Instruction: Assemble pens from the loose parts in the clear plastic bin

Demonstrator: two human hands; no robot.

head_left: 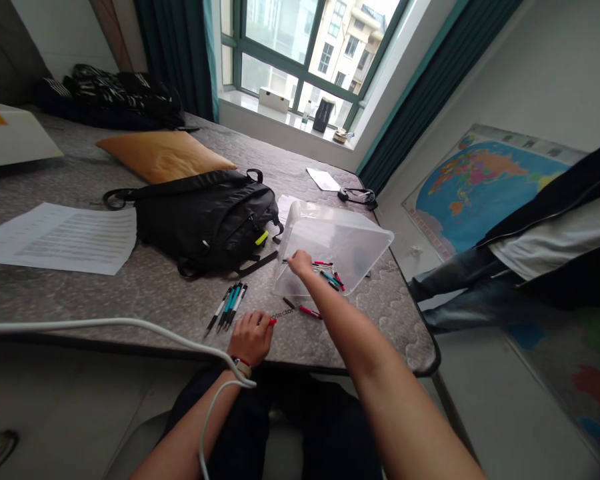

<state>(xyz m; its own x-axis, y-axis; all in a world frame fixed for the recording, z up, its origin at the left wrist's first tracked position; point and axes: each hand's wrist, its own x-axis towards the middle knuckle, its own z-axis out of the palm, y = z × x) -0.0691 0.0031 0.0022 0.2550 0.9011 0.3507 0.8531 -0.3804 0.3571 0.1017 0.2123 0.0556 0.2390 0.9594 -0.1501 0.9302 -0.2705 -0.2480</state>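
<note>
My left hand (pixel 251 339) rests on the mattress near its front edge, fingers curled, with a red pen tip showing beside it. Just left of it lies a row of several pens (pixel 229 307), teal, white and black. My right hand (pixel 300 262) is closed at the near left side of a clear plastic bin (pixel 340 233), a thin dark end showing by the fingers; what it grips is too small to name. Several red, teal and black pens (pixel 333 280) are in the bin. A red pen (pixel 310 312) and a black piece (pixel 289 303) lie in front of it.
A black backpack (pixel 210 223) stands left of the bin, with an orange pillow (pixel 165 155) behind. Printed paper (pixel 63 237) lies at left. A white cable (pixel 130 322) crosses the lower left. A person (pixel 540 247) stands at right.
</note>
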